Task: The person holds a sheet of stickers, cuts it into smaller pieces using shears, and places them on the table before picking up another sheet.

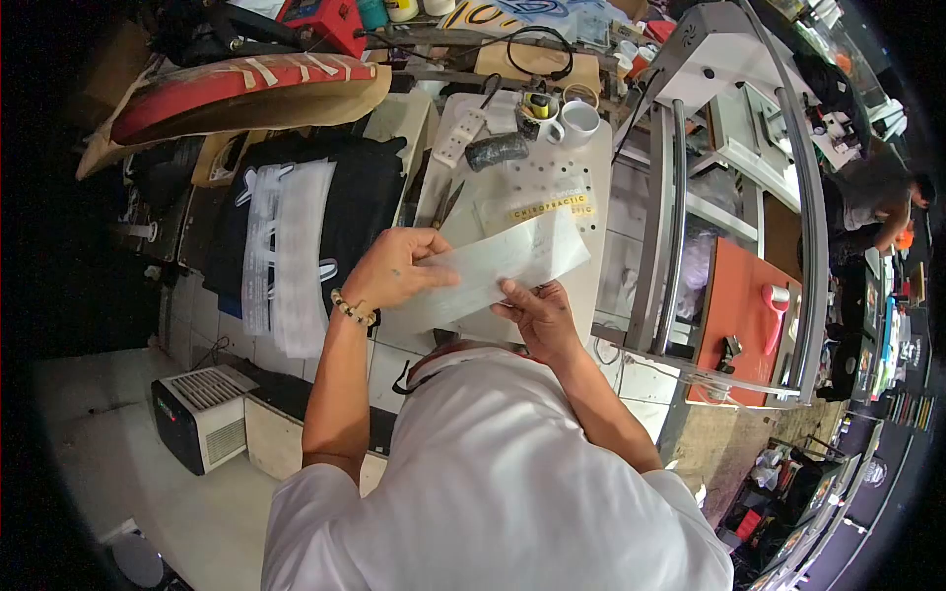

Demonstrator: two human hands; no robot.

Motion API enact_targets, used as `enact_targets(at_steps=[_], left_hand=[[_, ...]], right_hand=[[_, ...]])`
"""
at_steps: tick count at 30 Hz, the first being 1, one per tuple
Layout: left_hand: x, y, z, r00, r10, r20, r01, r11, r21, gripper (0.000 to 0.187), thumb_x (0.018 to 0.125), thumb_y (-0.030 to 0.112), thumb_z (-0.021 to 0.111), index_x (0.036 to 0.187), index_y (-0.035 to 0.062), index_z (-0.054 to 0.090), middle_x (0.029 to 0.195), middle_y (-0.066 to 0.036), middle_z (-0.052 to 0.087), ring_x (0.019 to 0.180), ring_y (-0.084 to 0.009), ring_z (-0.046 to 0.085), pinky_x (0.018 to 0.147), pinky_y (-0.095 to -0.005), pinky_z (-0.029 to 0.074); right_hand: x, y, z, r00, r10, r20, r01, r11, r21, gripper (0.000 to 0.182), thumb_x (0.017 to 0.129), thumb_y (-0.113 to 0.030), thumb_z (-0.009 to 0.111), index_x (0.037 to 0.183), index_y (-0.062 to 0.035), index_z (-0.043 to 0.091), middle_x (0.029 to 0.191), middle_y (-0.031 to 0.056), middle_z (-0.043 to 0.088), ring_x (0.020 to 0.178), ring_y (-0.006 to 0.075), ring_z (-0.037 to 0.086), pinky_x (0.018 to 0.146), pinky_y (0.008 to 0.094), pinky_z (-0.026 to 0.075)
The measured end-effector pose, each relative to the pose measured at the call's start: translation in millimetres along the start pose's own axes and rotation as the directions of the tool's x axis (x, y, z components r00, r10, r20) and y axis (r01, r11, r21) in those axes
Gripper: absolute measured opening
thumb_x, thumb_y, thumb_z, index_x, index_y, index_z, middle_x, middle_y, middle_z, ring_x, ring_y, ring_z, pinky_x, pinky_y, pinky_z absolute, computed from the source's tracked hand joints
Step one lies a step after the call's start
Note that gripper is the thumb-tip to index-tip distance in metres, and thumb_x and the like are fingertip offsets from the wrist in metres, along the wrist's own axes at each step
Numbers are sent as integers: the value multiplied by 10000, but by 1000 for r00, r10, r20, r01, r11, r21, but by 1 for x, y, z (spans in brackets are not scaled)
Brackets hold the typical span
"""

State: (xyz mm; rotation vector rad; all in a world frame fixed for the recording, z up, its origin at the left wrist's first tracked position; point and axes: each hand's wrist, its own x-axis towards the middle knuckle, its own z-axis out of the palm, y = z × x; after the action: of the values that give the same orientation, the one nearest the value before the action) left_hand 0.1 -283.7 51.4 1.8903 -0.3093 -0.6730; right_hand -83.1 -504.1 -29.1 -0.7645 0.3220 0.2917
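Note:
Between my two hands is a white translucent sheet, held tilted above the light worktable. My left hand, with a beaded bracelet at the wrist, pinches the sheet's left part. On its lower right edge, my right hand grips with the thumb on top. Just beyond the sheet lies a clear film with yellow "CHIROPRACTIC" lettering. A pair of dark tweezers rests on the table near my left hand. To the left, long white translucent strips lie over folded black fabric.
A white power strip, a dark roll and a white mug stand at the table's back. A metal-framed machine rises on the right. Beyond it, a person is bent over. A boxy unit sits lower left.

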Motion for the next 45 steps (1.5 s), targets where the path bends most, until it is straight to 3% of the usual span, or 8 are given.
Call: enact_targets(at_steps=[5,8,16,19,26,45], left_hand=[[1,-1,-9,997,-17,-75,23,997,80,217,756,111,807,889,-9,686,796,-56,709,705,-69,621,632,-236,482],[-2,8,-17,996,-26,-91,38,989,141,208,747,108,814,865,-13,692,803,-52,713,714,-67,624,647,-238,492],[-14,21,-37,995,18,-102,-3,990,139,233,757,122,828,894,-6,689,793,-30,706,699,-44,593,624,-221,472],[-19,17,-47,989,39,-141,-16,987,159,226,758,114,825,895,-3,688,769,-13,690,672,-38,572,595,-212,451],[-43,25,-78,961,37,-274,-4,993,122,214,756,85,817,909,1,694,698,35,629,621,-12,522,568,-187,414],[-92,21,-109,875,109,-472,-34,986,164,239,716,96,833,896,0,708,701,16,631,628,-29,511,573,-205,417]], right_hand=[[3,3,-2,1000,-12,23,12,1000,3,297,903,-58,667,1190,-47,591,1055,73,681,877,159,694,733,280,626],[6,7,-1,999,15,39,-14,999,-32,340,870,-128,730,1185,-94,607,1063,28,676,937,130,660,769,284,599],[8,11,19,998,10,55,-6,998,-64,261,862,-176,747,1088,-80,659,1019,48,692,898,149,672,745,293,582],[12,11,29,997,4,76,-2,1000,-26,173,891,-97,695,1063,-92,670,988,43,704,858,141,687,721,302,597],[28,10,58,995,3,102,3,998,-60,183,879,-101,711,1057,-96,669,962,38,706,824,147,691,704,296,597],[51,23,98,977,-24,212,43,995,-86,133,873,-106,723,995,-70,684,919,55,707,801,141,687,661,271,582]])
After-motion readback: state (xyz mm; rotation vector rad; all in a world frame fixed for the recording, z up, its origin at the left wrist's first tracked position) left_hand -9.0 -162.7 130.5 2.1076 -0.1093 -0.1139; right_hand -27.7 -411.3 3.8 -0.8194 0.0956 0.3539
